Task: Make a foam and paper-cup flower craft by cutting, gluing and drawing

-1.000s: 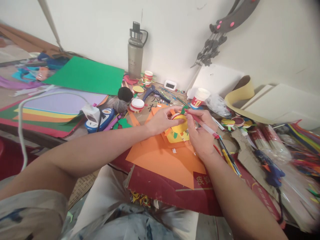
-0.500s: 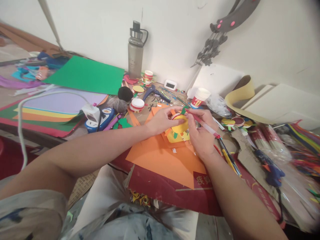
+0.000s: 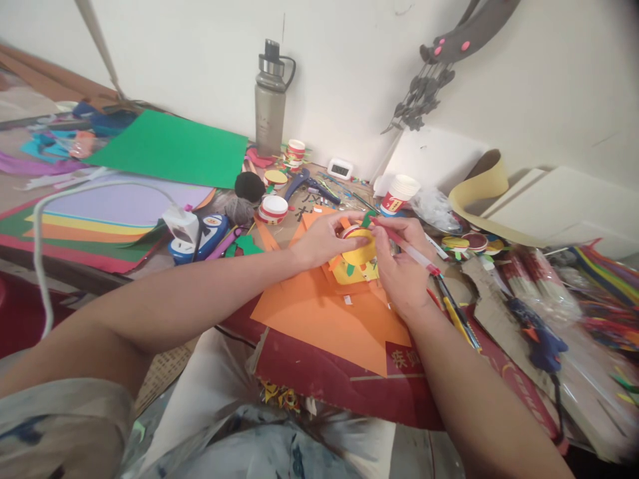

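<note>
Between my two hands is a small paper-cup craft piece (image 3: 360, 249) with a yellow disc and green and orange paper strips sticking out. My left hand (image 3: 327, 241) is closed round its left side, thumb on the yellow disc. My right hand (image 3: 402, 261) grips a red pen with a clear barrel (image 3: 410, 251), its tip by a green paper strip (image 3: 368, 219) at the top of the piece. Whether the tip touches the strip I cannot tell. Below lie orange paper sheets (image 3: 329, 326) and a yellow paper piece (image 3: 344, 271).
A grey water bottle (image 3: 270, 106) stands at the wall, left of a small white clock (image 3: 340, 168). Stacked paper cups (image 3: 401, 193) are behind my right hand. To the right lie a yellow cutter (image 3: 456, 319) and a blue glue gun (image 3: 539, 339). Green paper (image 3: 174, 150) covers the left.
Almost nothing differs. Both hands keep their hold on the craft piece and the pen, and the view has shifted very slightly.
</note>
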{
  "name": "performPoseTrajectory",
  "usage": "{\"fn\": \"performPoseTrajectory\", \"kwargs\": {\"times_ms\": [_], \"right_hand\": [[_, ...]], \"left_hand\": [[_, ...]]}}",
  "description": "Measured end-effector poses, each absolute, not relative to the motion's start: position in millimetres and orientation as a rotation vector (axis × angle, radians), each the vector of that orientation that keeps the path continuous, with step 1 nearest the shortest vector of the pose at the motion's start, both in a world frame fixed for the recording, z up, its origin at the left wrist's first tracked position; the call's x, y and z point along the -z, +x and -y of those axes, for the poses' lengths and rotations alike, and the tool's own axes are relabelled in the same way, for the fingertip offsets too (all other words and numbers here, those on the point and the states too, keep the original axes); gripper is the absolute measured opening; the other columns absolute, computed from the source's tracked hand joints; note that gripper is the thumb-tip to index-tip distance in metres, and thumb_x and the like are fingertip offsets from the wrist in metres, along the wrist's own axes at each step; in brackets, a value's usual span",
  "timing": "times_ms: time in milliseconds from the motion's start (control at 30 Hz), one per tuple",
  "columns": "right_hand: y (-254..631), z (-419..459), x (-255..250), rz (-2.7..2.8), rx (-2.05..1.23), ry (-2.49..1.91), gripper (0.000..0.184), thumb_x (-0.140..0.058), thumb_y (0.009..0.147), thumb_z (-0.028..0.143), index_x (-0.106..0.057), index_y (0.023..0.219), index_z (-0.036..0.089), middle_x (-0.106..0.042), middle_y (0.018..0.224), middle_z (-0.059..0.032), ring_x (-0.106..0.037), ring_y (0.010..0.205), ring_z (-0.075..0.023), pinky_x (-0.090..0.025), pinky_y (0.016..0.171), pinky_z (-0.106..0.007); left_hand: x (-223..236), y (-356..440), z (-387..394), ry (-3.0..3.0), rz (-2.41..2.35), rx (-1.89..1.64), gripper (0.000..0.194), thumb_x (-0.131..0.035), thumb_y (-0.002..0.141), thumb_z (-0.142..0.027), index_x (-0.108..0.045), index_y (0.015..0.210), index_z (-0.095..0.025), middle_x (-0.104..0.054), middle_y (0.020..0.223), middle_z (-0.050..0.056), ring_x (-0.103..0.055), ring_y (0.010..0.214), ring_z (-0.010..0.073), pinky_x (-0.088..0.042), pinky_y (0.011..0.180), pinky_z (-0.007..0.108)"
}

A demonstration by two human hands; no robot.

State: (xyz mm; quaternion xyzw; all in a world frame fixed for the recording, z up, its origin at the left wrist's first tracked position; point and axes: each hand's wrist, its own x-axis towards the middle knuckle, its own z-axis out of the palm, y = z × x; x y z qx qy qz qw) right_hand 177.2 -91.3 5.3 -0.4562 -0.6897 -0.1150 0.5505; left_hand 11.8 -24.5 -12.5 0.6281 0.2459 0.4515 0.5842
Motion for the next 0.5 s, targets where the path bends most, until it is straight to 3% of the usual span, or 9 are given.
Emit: {"fn": "performPoseTrajectory", "kwargs": {"times_ms": [300, 500], "right_hand": [[177.5, 91.0, -5.4, 1.646, 0.282, -1.018, 0.011, -0.066, 0.103, 0.033, -0.073, 0.103, 0.025, -0.084, 0.097, -0.0039, -0.081, 0.089, -0.0209, -0.066, 0.083, -0.038], [177.0, 91.4, -5.4, 1.638, 0.292, -1.061, 0.015, -0.065, 0.105, 0.038, -0.073, 0.103, 0.025, -0.083, 0.097, -0.0039, -0.081, 0.088, -0.0217, -0.067, 0.082, -0.039]], "left_hand": [[14.3, 12.2, 23.7, 1.469, -0.560, -1.056, 0.062, -0.099, 0.067, -0.044, -0.080, 0.120, -0.019, -0.076, 0.111, 0.005, -0.059, 0.083, 0.0116, -0.050, 0.083, 0.029], [11.2, 12.4, 24.9, 1.436, -0.536, -1.048, 0.063, -0.101, 0.063, -0.044, -0.081, 0.117, -0.018, -0.075, 0.111, 0.006, -0.058, 0.085, 0.0116, -0.049, 0.083, 0.029]]}}
